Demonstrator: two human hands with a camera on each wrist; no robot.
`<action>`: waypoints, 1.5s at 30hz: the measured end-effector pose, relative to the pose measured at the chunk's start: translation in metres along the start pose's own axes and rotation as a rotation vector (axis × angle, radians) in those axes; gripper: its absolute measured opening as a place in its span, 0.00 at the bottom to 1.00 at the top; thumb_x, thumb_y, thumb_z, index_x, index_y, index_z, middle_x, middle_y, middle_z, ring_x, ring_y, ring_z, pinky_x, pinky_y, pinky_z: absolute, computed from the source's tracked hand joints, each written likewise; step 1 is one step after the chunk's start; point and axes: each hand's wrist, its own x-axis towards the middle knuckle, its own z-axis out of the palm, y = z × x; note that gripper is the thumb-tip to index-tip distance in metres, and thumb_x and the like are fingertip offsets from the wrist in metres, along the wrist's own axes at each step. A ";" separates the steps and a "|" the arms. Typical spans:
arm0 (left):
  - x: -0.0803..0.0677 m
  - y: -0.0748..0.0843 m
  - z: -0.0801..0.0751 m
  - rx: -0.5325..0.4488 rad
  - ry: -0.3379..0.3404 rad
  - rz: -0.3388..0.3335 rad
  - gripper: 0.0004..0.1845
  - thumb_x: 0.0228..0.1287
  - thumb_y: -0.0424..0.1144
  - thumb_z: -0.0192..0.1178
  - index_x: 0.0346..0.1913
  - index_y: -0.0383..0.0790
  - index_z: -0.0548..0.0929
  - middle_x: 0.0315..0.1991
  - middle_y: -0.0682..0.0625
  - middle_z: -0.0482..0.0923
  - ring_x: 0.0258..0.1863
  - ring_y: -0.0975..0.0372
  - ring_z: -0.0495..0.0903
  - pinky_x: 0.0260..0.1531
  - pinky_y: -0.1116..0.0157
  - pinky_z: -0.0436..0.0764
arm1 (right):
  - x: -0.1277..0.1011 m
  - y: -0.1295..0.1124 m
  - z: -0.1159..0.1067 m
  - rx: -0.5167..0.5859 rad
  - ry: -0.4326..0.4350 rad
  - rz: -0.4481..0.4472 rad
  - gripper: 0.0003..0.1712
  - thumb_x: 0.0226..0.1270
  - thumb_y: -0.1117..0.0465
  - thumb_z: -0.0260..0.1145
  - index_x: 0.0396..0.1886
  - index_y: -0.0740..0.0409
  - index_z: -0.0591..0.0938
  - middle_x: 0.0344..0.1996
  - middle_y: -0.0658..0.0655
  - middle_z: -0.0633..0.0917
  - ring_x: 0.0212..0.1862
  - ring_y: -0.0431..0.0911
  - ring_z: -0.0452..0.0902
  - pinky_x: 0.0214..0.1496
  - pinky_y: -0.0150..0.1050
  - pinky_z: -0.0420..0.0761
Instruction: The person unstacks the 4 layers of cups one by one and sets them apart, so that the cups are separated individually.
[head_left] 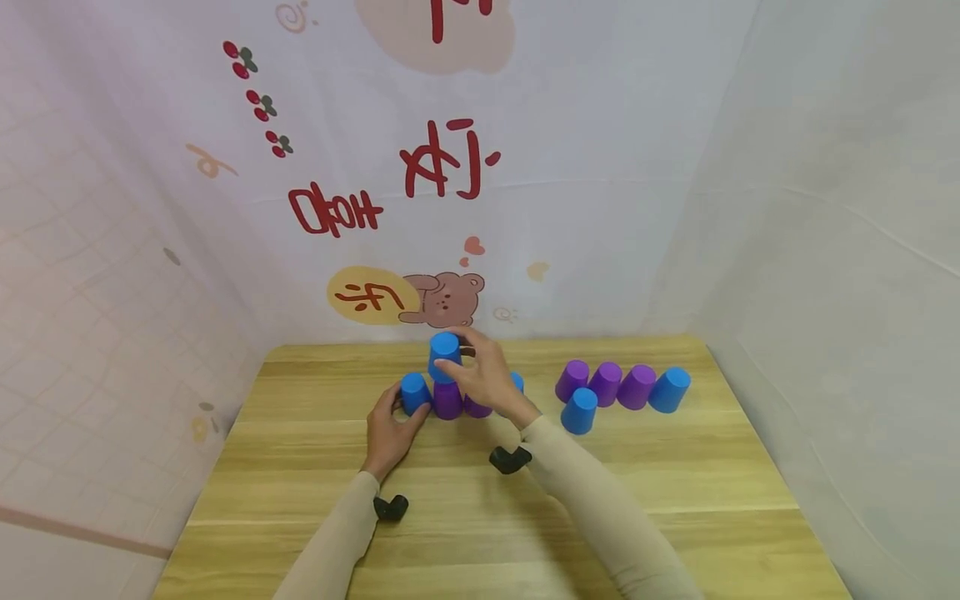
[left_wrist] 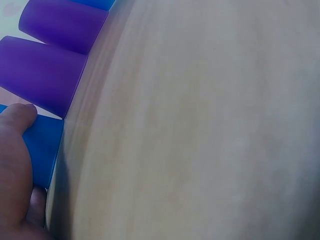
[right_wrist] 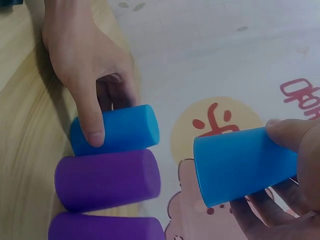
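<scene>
Upside-down plastic cups stand in a row near the back of the table. My left hand grips the blue cup at the row's left end, its thumb lying along the cup's side in the right wrist view. Beside that cup stand two purple cups, and a blue cup at the far end is partly hidden behind my right hand. Between thumb and fingers, the right hand holds another blue cup, mouth down. In the right wrist view a gap separates it from the row below.
To the right, three purple cups and a blue cup stand in a line, with a blue cup in front of them. A printed cloth hangs behind the wooden table. Black mounts sit at both wrists.
</scene>
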 end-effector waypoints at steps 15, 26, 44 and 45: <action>0.001 -0.002 0.000 0.001 -0.002 -0.027 0.37 0.67 0.36 0.83 0.75 0.32 0.80 0.67 0.32 0.87 0.64 0.41 0.89 0.71 0.43 0.88 | -0.020 -0.001 -0.043 -0.013 0.060 0.023 0.32 0.77 0.60 0.79 0.75 0.64 0.81 0.66 0.64 0.89 0.68 0.61 0.88 0.74 0.60 0.90; 0.001 -0.001 0.000 -0.001 -0.002 -0.025 0.37 0.66 0.36 0.83 0.75 0.31 0.80 0.67 0.32 0.86 0.65 0.40 0.89 0.72 0.43 0.88 | -0.045 0.002 -0.083 -0.037 0.101 0.030 0.31 0.77 0.60 0.79 0.76 0.55 0.82 0.68 0.61 0.89 0.70 0.61 0.87 0.77 0.60 0.88; 0.000 0.001 0.000 0.015 -0.003 -0.026 0.37 0.67 0.35 0.83 0.75 0.31 0.80 0.67 0.31 0.87 0.64 0.39 0.89 0.71 0.42 0.88 | -0.094 0.007 -0.159 -0.132 0.208 0.154 0.34 0.77 0.61 0.79 0.78 0.61 0.80 0.71 0.66 0.87 0.72 0.69 0.86 0.76 0.66 0.85; 0.000 0.001 0.000 0.013 -0.007 -0.029 0.37 0.67 0.35 0.83 0.75 0.31 0.80 0.67 0.32 0.86 0.65 0.39 0.89 0.71 0.43 0.88 | -0.097 0.007 -0.163 -0.144 0.216 0.159 0.34 0.77 0.60 0.79 0.78 0.61 0.80 0.71 0.66 0.87 0.72 0.68 0.86 0.75 0.60 0.88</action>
